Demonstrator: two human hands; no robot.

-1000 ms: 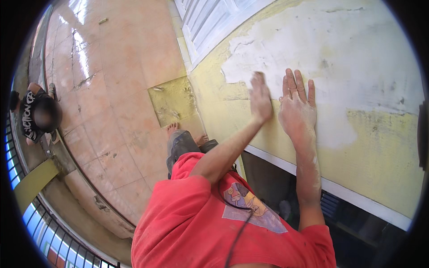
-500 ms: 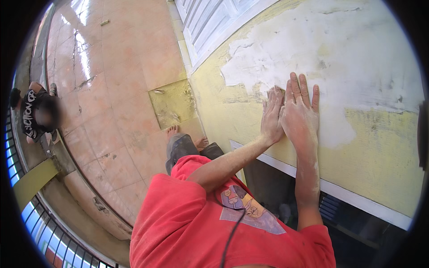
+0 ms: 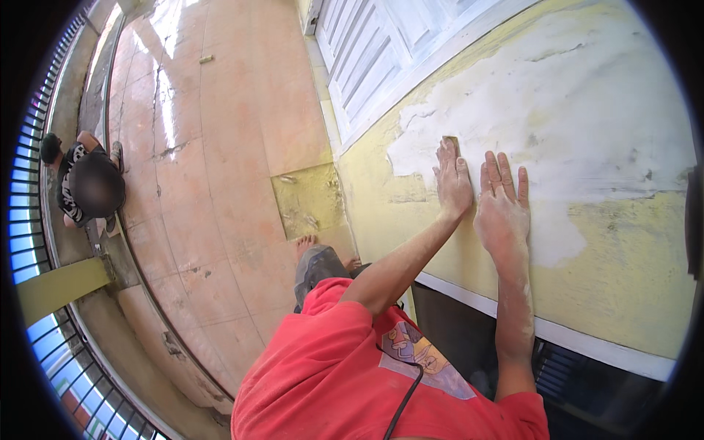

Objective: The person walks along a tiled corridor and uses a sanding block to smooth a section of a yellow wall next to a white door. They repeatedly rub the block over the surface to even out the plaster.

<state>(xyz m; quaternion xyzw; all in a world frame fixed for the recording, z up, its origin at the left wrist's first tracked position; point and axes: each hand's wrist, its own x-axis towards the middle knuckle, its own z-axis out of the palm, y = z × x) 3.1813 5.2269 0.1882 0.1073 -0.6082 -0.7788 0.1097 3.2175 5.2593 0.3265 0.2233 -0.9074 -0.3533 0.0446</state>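
Observation:
My left hand (image 3: 453,183), dusted with white, presses a small brown piece of sandpaper (image 3: 451,139) against the wall. Only its edge shows past my fingertips; the rest is hidden under the fingers. To the right, my right hand (image 3: 503,209) lies flat on the wall with its fingers stretched out and holds nothing. Both hands are at the lower part of a large white filler patch (image 3: 528,110) with rough edges, spread over the yellow wall (image 3: 623,257). A narrow gap separates the hands.
White louvred shutters (image 3: 396,51) border the patch. Below the wall, a white ledge (image 3: 587,345) tops a dark opening. Debris lies on a yellow dusty square (image 3: 312,202) in the tiled floor (image 3: 213,147). A person (image 3: 77,172) crouches at far left beside a railing (image 3: 26,183).
My left hand has slid up the wall with the sandpaper and away from my right hand, which it touched before. The whole view has shifted slightly.

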